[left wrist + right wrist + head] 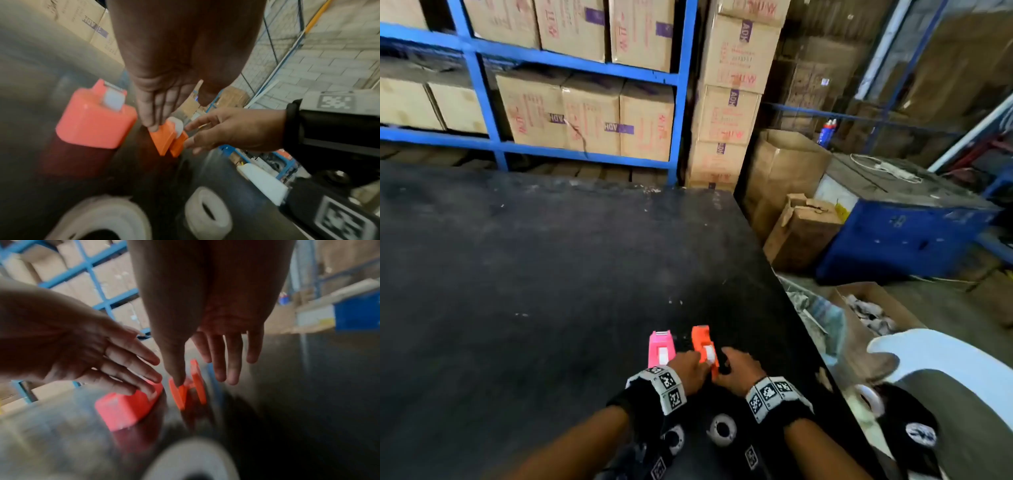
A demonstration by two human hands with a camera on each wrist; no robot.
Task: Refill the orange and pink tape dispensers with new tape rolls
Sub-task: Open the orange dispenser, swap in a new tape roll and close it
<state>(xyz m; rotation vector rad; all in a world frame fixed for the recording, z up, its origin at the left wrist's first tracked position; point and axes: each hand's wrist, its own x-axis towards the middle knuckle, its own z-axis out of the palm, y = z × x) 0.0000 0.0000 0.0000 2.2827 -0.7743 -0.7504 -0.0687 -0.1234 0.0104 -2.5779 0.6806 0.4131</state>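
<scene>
On the black counter (551, 257), the pink dispenser (661, 347) stands at my left hand's (688, 368) eleven o'clock. Both hands' straight, open fingers touch the orange dispenser (704, 346) between them; my right hand (739, 371) is at its four o'clock.

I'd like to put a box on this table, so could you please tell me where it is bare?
The black table is bare left of and beyond the pink dispenser, up to the blue shelving. It is crowded at the near edge: both dispensers, both hands and two tape rolls.
</scene>
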